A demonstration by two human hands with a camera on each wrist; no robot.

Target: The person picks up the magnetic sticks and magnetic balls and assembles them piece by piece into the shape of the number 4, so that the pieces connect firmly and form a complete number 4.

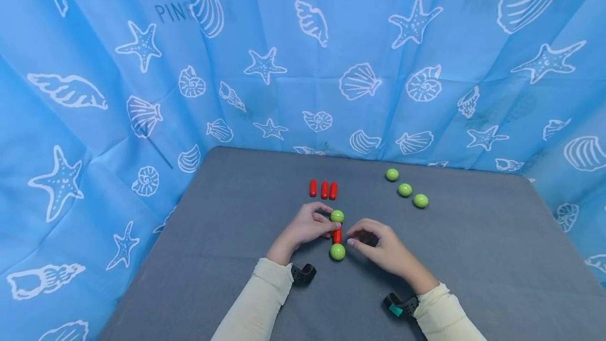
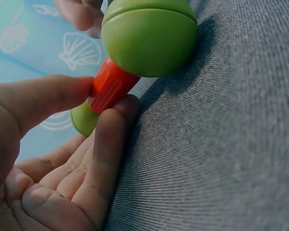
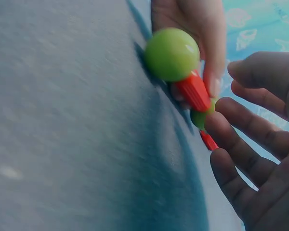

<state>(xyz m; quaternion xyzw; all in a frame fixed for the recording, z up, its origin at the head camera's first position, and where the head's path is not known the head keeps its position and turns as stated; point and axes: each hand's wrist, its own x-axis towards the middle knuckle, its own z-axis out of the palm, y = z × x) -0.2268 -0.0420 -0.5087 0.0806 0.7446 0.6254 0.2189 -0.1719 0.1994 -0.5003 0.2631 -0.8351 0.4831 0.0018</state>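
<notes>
A toy dumbbell, a ridged red bar (image 1: 337, 236) with a green ball at each end, lies along the grey tabletop. The near ball (image 1: 337, 252) shows a seam round its middle, and the far ball (image 1: 337, 216) is beside the left fingers. My left hand (image 1: 310, 225) pinches the red bar between thumb and fingers, as the left wrist view shows. Just to the right of the bar is my right hand (image 1: 381, 246), its fingers loosely bent and holding nothing. In the right wrist view the right fingertips (image 3: 223, 159) are apart from the dumbbell.
Behind the left hand, three red bars (image 1: 324, 189) lie side by side. Three green balls (image 1: 404, 190) sit in a slanting row at the back right. A blue curtain (image 1: 284, 93) with shell and starfish prints hangs beyond the table's (image 1: 227, 199) back edge.
</notes>
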